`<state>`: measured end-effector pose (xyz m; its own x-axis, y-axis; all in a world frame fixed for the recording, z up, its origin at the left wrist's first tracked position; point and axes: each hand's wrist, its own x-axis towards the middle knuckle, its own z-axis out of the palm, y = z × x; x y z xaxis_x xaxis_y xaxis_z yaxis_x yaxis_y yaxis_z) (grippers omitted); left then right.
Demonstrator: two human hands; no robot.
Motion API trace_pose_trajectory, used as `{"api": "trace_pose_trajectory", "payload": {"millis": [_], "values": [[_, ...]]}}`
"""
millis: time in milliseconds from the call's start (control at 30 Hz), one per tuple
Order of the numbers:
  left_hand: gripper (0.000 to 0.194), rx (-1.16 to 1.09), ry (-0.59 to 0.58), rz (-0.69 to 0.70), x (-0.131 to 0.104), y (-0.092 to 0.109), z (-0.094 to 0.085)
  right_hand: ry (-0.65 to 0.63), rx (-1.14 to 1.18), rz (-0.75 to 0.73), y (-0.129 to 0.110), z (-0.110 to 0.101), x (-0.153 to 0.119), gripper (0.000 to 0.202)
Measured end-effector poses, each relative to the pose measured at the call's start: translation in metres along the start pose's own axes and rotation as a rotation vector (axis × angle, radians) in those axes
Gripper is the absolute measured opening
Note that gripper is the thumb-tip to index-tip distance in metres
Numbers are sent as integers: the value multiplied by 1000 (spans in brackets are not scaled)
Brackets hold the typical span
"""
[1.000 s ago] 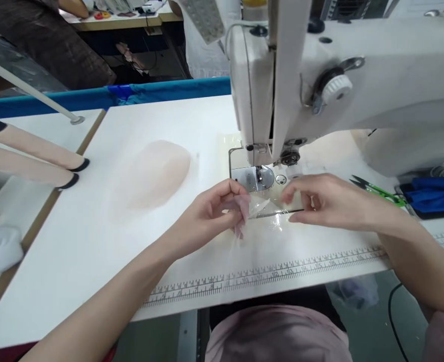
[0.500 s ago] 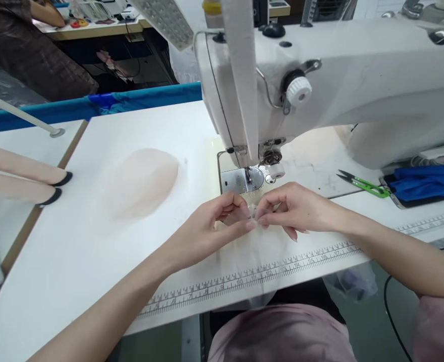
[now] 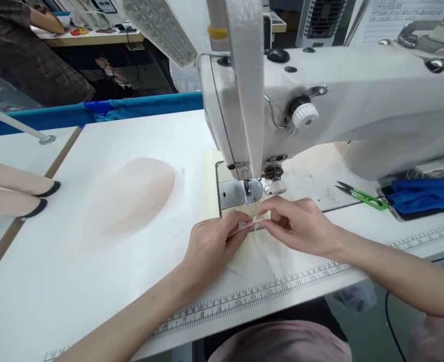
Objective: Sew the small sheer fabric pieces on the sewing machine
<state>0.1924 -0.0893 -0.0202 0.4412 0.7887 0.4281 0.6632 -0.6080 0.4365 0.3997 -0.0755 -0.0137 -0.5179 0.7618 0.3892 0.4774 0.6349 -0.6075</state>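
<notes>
My left hand [image 3: 216,244] pinches one end of a thin, see-through pale fabric [image 3: 252,224] just in front of the sewing machine's needle plate [image 3: 235,193]. The fabric's other end is between the thumb and fingers of my right hand [image 3: 301,224]. Both hands are close together, with a small whitish bit of the fabric showing between the fingertips. Sheer fabric seems to hang down toward the table edge, but its outline is faint. Above the plate is the presser foot [image 3: 247,188] of the white sewing machine [image 3: 331,95].
Green thread snips [image 3: 367,197] lie to the right, beside a phone [image 3: 395,208] under blue cloth [image 3: 427,193]. A sheer beige piece [image 3: 142,193] lies on the left. Two beige rolls with black ends [image 3: 13,191] reach in from the left. A person [image 3: 29,55] is at the upper left.
My left hand has turned, its back now more upward, and the fabric is stretched into a flatter strip between my fingertips. The view has shifted slightly, so the machine appears lower.
</notes>
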Motion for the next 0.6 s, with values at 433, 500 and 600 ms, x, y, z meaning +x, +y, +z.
{"api": "trace_pose_trajectory", "payload": {"millis": [433, 500, 600], "values": [[7, 0, 25, 44, 1, 2, 0, 19, -47, -94, 0, 3, 0, 11], [7, 6, 28, 47, 0, 2, 0, 32, -44, -97, 0, 3, 0, 11], [7, 11, 38, 59, 0, 1, 0, 34, -41, -100, 0, 3, 0, 11]]}}
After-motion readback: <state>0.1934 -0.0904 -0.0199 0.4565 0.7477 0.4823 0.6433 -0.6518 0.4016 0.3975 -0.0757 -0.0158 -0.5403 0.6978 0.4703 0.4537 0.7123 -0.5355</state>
